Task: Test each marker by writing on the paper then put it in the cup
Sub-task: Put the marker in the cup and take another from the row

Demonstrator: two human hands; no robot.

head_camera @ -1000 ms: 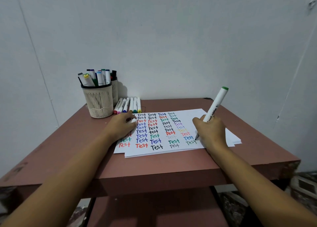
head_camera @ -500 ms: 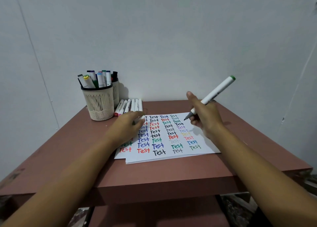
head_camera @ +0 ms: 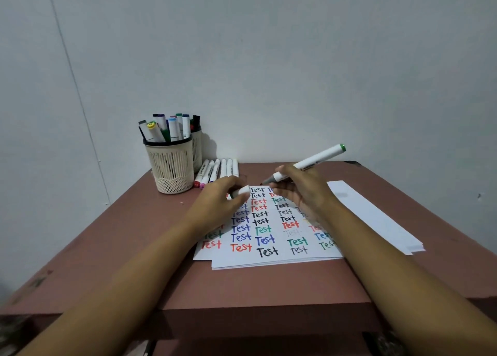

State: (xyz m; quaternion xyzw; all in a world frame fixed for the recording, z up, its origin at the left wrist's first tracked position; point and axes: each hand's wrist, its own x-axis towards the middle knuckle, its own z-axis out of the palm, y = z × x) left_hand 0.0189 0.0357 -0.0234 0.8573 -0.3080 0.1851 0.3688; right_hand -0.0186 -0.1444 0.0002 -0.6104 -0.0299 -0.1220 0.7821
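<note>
A bare room corner: reddish-brown table against plain white walls.

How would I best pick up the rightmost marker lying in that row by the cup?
Likely by the marker's white barrel, from above and the right: it lies flat on the table, its right side is free, while another marker lies close against its left. The left hand crowds its near end.

We face a pale grey-white wall, thin slanting seam at left, reddish-brown table set vs. that wall, its front edge scuffed, lower shelf beneath, soft even light, w/ faint shadows only.
</note>
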